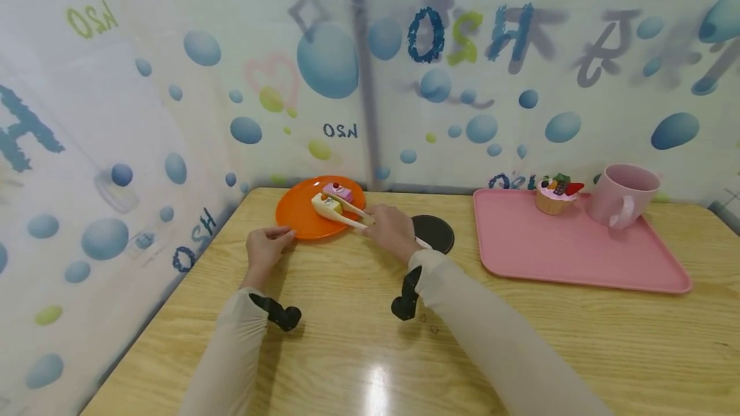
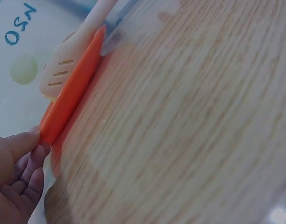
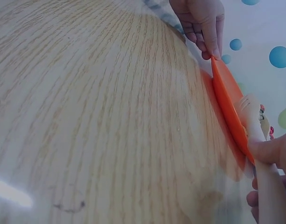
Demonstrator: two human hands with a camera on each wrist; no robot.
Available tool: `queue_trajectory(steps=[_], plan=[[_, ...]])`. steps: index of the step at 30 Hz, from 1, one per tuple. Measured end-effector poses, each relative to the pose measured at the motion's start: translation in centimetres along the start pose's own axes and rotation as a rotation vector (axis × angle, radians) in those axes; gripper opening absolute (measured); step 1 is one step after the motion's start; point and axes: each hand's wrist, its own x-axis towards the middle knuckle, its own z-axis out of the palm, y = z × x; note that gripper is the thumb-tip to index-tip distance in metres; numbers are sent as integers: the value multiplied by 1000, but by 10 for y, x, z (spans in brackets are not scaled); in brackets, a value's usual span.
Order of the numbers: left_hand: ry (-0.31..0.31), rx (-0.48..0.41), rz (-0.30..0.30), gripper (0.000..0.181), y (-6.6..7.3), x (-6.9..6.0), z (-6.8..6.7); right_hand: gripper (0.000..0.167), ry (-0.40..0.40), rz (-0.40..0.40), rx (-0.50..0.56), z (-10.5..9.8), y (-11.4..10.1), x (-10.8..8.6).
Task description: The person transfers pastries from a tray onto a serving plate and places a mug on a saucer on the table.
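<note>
My left hand (image 1: 267,249) pinches the near left rim of an orange plate (image 1: 295,214) between thumb and fingers. In my right hand (image 1: 391,228) is a pair of cream-coloured tongs (image 1: 349,221), reaching over the plate. A toy slice of yellow cake (image 1: 331,205) lies between the tong arms. Just behind it sits a purple-pink cake slice (image 1: 341,192) with a red topping. Slots show in the tong head (image 2: 59,74) in the left wrist view, where the cakes are mostly hidden. Whether the tongs press on the yellow slice I cannot tell.
A black round coaster (image 1: 435,234) lies right of my right hand, partly behind it. Farther right, a pink tray (image 1: 555,246) bears a toy cupcake (image 1: 554,198) and a pink mug (image 1: 621,194). A patterned curtain (image 1: 428,114) stands behind the wooden table (image 1: 341,339).
</note>
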Motion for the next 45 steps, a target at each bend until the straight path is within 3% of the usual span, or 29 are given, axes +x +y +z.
queue_trajectory(steps=[4, 24, 33, 41, 45], plan=[[-13, -30, -10, 28, 1, 1, 0, 48, -10, -1, -6, -3, 0, 0], [-27, -9, -13, 29, 2, -2, -2, 55, -29, -9, 10, -22, -1, -7], [-34, -9, -19, 30, 2, -2, -2, 55, -12, -3, 20, -34, 5, -13], [1, 10, 5, 29, 1, 0, 0, 57, 8, 1, 17, -51, 9, -23], [-11, -3, -14, 30, 2, -1, 0, 56, 18, 7, 36, -56, 14, -27]])
